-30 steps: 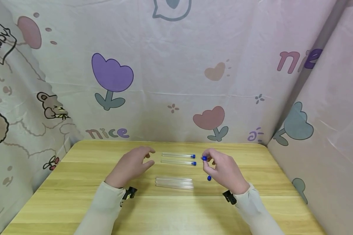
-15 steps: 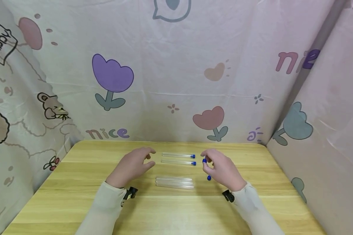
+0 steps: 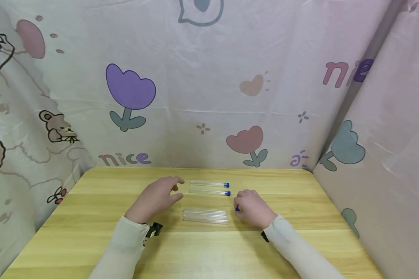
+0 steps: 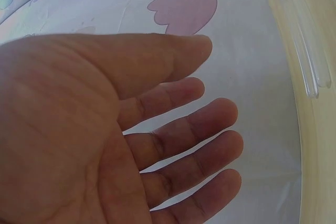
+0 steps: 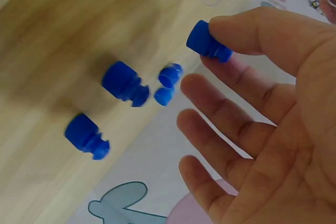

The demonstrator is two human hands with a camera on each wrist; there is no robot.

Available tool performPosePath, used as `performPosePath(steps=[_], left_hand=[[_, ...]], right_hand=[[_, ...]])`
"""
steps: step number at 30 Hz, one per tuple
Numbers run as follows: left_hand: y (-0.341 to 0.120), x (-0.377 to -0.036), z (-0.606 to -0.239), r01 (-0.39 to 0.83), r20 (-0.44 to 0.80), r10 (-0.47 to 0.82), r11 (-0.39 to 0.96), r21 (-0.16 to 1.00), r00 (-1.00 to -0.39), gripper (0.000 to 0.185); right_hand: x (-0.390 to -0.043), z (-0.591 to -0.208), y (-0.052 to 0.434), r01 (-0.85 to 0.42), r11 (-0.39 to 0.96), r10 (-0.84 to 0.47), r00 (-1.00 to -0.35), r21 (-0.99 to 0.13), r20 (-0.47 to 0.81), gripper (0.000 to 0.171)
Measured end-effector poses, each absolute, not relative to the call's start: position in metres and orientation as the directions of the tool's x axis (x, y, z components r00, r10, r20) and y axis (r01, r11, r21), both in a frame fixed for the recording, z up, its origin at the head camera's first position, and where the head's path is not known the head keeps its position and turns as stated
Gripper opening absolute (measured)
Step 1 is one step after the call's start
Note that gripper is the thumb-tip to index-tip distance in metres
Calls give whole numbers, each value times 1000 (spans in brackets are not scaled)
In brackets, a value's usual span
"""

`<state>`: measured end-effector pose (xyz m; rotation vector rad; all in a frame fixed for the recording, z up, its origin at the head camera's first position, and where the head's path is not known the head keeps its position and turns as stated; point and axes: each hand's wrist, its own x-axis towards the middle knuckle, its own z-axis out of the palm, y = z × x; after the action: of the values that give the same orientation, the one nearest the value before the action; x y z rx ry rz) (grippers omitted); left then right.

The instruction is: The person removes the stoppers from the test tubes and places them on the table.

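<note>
The right hand (image 3: 253, 209), low and right of centre in the head view, pinches one blue stopper (image 5: 209, 42) between thumb and fingertip. In its wrist view two loose blue stoppers (image 5: 125, 83) lie on the wooden table (image 3: 90, 240) at centre left. The left hand (image 3: 156, 198), left of centre, hovers relaxed, grasping nothing. Between the hands lie two capped tubes (image 3: 209, 188) above two uncapped tubes (image 3: 205, 216). Since half a second ago the right hand has dropped lower and nearer the uncapped pair; the left hand has stayed put
</note>
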<state>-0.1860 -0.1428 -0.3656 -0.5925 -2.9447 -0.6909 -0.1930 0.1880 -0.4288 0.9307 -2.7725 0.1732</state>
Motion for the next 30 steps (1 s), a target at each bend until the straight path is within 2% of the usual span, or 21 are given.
performPosePath(steps=[7,21,26,30], left_hand=[[-146,-183,-369,366,124,347,832,417,-930,38],[-146,-180,-372,347,109,334,836,425,-936,38],[-146,-180,-369,352,127,330,836,422,-935,39],[-146,-181,-365,372,162,335,826,423,-928,39]], right_hand=[[-191,-435,183,-602,798,-586,-786,-28,196,12],[-192,-446,183,-598,801,-584,-786,-12,204,18],[-193,-437,186,-539,838,-519,-835,-87,184,10],[-192,-411,189,-448,868,-409,-890,-215,204,19]])
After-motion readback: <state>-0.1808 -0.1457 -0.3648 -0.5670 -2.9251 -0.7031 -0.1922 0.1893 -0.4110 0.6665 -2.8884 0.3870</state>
